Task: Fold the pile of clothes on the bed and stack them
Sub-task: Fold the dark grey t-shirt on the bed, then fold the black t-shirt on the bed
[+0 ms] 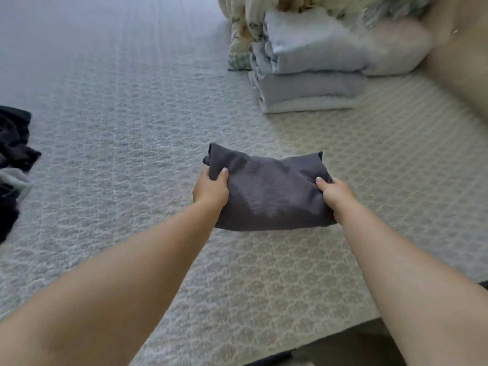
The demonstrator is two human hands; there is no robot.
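So the bed [118,107] takes up pretty much the whole view, covered in a pale quilted spread with a repeating honeycomb-ish texture, bluish toward the far left and more cream on the right side. Up at the top right there's a stack of folded light-blue bedding [309,75], a few thick layers with a white one at the bottom, and a floral-print fabric [243,33] bunched up right behind and beside it (looks like a comforter or curtain, can't really tell which). Over at the left edge sits the pile of dark clothes [14,154], crumpled and unfolded, mostly black with a bit of pale fabric poking out, well apart from everything else. In the middle is the folded dark grey garment [266,191], a compact rectangular bundle, held at both ends; whether its underside is touching the bedspread or just above it I can't say. The left hand [210,190] grips its left end, thumb on top and fingers curled underneath out of sight. The right hand [334,192] does the same on the right end, thumb pressed onto the top surface, fingers wrapped under.
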